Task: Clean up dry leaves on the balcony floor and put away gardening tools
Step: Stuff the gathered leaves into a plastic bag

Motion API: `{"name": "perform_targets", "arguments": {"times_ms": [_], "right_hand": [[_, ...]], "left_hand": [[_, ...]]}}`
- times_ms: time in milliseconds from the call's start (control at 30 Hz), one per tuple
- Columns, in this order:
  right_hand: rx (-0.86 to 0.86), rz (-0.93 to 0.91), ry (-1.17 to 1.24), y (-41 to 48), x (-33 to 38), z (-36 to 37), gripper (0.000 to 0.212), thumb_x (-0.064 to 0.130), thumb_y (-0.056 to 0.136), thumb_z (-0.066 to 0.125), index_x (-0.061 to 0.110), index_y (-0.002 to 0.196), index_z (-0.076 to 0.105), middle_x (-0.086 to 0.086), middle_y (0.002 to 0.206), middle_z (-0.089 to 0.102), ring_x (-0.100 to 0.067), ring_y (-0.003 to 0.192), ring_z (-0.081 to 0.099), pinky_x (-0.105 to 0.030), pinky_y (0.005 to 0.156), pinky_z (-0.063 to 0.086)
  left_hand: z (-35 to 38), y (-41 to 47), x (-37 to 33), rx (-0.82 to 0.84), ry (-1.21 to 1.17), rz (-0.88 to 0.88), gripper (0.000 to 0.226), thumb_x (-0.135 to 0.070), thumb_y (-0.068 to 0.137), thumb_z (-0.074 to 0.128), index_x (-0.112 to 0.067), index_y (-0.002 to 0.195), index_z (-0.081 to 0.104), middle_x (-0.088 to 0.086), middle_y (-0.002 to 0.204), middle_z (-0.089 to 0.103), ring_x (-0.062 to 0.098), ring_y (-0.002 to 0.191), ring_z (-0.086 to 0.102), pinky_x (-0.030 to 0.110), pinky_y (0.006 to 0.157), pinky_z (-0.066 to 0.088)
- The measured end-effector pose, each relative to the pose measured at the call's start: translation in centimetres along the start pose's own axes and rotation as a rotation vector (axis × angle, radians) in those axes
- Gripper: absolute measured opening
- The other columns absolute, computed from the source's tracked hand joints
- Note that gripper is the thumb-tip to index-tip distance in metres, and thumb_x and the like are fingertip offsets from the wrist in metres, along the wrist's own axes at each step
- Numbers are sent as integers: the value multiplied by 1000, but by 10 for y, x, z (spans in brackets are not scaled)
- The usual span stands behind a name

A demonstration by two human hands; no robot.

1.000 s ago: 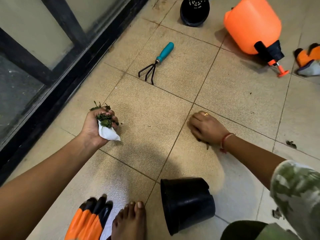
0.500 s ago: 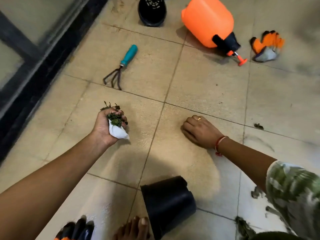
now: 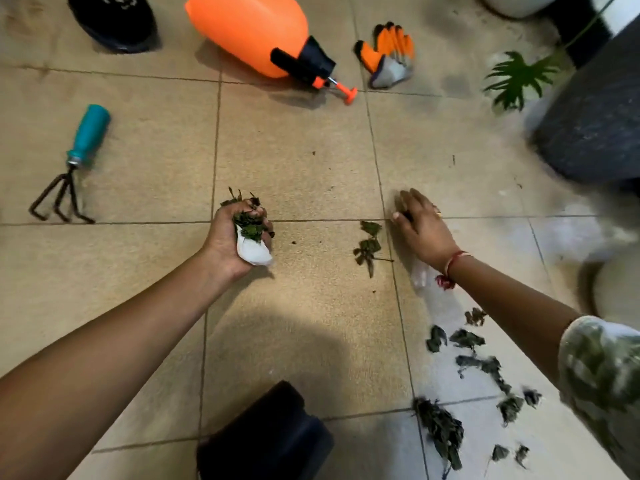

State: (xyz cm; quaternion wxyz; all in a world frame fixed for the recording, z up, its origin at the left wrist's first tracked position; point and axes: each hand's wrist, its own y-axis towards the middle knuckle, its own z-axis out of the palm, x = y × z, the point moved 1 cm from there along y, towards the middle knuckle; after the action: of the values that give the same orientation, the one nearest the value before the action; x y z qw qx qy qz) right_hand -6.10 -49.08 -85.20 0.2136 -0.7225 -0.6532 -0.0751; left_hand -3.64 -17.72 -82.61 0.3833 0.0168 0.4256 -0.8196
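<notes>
With the left hand [image 3: 232, 237]: gripping a fistful of dry leaves [image 3: 247, 223] and a scrap of white material [image 3: 254, 252], curled tight round both, just beyond the black pot [image 3: 266, 434] and a shade to its left. With the right hand [image 3: 420, 225]: spread flat, palm down, straight-fingered, holding nothing, low over the tiled floor [image 3: 298, 150] beyond the pot and off to its right. Too blurred to call contact with the tile. Round that wrist, a red thread [image 3: 453, 265].

From the near edge outward, then. Right at the bottom, tipped on its side, the pot itself. Directly right of the pot, a thick clump of fallen leaves [image 3: 443, 434], with smaller bits scattered further right and a little beyond. Beyond the pot, between the two hands and just beside the right one, a few leaf sprigs [image 3: 369, 247] loose on the tile. Further out and well left of the pot, a hand rake [image 3: 74, 168], teal handle pointing away, prongs toward the camera. Far beyond the pot, an orange sprayer [image 3: 252, 29] lying on its side, nozzle aimed right. Just right of that, an orange-and-grey glove [image 3: 389, 53]. Far beyond and left of the pot, a second dark pot [image 3: 114, 22], cut by the top edge. Far off to the pot's right, a green plant frond [image 3: 516, 79] beside a big dark planter [image 3: 595, 126].
</notes>
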Motion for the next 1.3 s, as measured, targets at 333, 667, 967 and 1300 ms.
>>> {"name": "perform_targets", "arguments": {"times_ms": [333,667,967,1300], "right_hand": [[138,-220,147,-49,15,22,55,46,96,31,16,141,40,-8,146,40,-22,134,38,-40,111,33],[170,-301,-70,-57,17,21,53,51,94,33,31,142,37,4,152,32,-17,142,23,-47,118,4],[-357,323,279,-137,-66,-15,72,61,81,49,32,144,30,9,155,13,-16,139,19,-53,109,29],[-38,149,-137,-201,-61,45,99,80,73,32,31,150,-6,-3,158,-13,-21,146,-8,-52,117,-3]], "left_hand": [[-3,18,23,89,-57,-48,25,-5,32,68,-19,47,54,-10,54,52,5,45,52,12,41,39],[8,32,40,147,-33,-114,55,-3,15,78,-23,58,49,-12,62,53,5,49,52,13,45,40],[14,31,59,164,92,-187,50,-3,12,77,-22,52,52,-10,62,54,6,49,52,13,44,41],[20,37,73,125,146,-215,41,-4,27,69,-23,58,50,-10,65,53,6,50,50,14,43,40]]}}
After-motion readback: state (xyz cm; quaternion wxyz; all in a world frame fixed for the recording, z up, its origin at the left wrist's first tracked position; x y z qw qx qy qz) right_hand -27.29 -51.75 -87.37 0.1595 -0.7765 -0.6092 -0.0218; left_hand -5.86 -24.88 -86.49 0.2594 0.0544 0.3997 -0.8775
